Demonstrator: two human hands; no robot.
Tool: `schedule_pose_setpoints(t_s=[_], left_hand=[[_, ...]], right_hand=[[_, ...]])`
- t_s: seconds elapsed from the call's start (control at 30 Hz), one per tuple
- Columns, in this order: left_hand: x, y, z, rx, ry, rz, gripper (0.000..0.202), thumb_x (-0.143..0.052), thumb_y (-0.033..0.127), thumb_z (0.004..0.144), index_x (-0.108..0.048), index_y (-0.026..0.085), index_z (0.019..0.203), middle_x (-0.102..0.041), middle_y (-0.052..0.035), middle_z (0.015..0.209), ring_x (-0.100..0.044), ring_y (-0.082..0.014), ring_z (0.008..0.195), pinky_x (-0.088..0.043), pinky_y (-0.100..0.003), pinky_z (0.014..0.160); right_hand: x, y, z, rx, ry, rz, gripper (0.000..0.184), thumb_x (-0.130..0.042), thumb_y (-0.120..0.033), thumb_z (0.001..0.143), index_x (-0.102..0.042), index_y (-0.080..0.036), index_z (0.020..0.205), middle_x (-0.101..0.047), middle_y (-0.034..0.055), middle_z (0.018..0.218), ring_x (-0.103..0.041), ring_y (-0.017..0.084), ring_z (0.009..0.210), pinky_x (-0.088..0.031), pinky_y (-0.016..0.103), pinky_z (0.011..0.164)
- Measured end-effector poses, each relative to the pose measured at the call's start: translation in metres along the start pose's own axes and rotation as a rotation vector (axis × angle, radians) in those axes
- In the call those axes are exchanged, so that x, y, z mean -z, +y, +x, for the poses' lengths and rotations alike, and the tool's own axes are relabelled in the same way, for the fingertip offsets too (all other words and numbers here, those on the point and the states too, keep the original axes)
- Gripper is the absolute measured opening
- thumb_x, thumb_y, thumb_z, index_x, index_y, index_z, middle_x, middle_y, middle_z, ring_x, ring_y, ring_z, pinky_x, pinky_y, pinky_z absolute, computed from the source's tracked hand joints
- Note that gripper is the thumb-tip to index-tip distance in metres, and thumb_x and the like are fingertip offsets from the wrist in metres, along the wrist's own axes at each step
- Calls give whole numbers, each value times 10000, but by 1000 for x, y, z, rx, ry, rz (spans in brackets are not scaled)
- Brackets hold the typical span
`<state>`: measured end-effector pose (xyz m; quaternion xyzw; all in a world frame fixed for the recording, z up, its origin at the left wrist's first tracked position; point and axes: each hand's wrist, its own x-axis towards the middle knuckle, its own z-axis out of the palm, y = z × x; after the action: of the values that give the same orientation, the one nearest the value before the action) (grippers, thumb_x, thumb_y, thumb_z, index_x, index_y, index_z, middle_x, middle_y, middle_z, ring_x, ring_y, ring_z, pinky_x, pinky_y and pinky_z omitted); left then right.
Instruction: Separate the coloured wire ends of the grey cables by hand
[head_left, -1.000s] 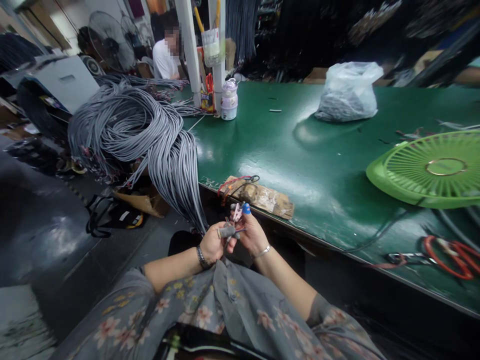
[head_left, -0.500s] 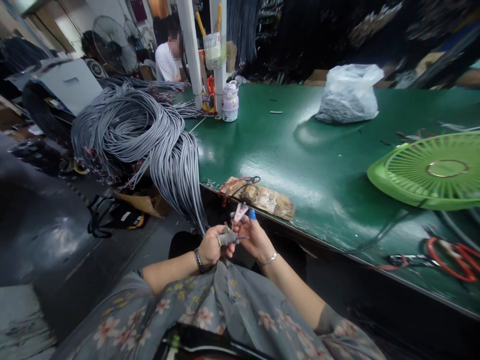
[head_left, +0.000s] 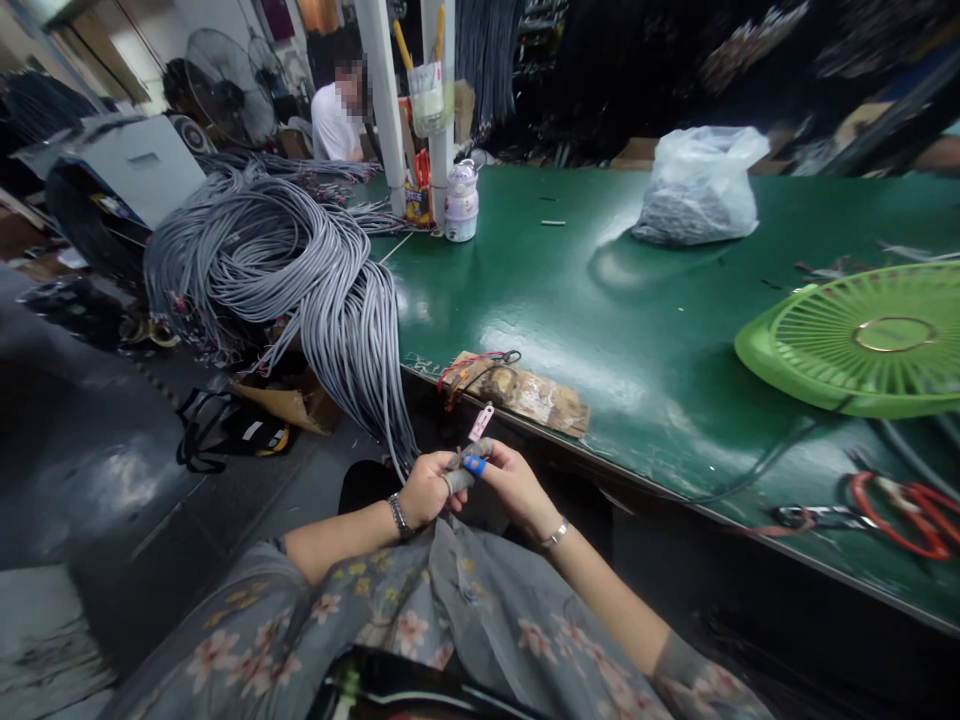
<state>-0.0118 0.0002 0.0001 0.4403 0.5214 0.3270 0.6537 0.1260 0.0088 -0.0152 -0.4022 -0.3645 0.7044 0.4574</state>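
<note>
2 bare hands meet below the near edge of the surface. Left hand: fingers curled inward, together. Right hand: thumb and forefinger drawn together against the left fingertips; a blue wrap covers the thumb. What lies between the fingertips is too small to identify. A pink piece projects, tilted, above the fingertips, just beside the surface's near edge; which hand grips it cannot be determined.

On the near edge, towards its left end, lies a wood block with red and black wires on it. A red-handled tool lies by the near edge, further right. Beyond the tool lies a green fan. Grey cables hang off the left edge. Near the far edge stand a cup, at left, and a bag, at right.
</note>
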Motion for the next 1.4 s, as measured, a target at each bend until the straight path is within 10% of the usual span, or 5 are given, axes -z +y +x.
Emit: schedule_pose_setpoints(t_s=[0.27,0.6,0.93,1.17,1.4], left_hand=[[1,2,-3,44,-16,-46,418,-743,505,543,-542,140,579,-527,9,449,-448,-72,341,-317,-174,353],[1,-2,-1,1,6,-47,420,-732,522,556,-532,154,582,-545,5,449,-462,-82,341,-325,-179,361],[1,-4,2,36,-23,-1,465,-730,560,565,-501,155,564,-533,0,458,-467,-85,349,-314,-178,363],[0,-5,2,200,-193,52,436,-753,518,508,-515,154,537,-534,-2,445,-422,-65,317,-255,-172,317],[-1,-3,0,72,48,-274,450,-755,514,482,-529,149,617,-528,16,446,-437,-69,321,-304,-177,332]], right_hand=[[10,0,8,-86,317,286,491,-883,-447,366,-645,-168,692,-577,-17,631,-441,79,546,-380,211,508],[7,5,-2,-20,15,-40,387,-835,-449,550,-618,-159,687,-586,7,660,-488,116,610,-392,253,593],[4,11,0,54,83,-150,284,-728,-430,640,-615,-170,643,-576,0,629,-452,121,599,-371,271,615],[12,9,3,47,235,110,343,-792,-464,573,-636,-184,694,-563,-2,624,-451,115,563,-376,255,545],[24,15,15,-137,164,313,446,-734,-600,653,-657,-170,748,-591,36,684,-500,121,577,-427,246,519]])
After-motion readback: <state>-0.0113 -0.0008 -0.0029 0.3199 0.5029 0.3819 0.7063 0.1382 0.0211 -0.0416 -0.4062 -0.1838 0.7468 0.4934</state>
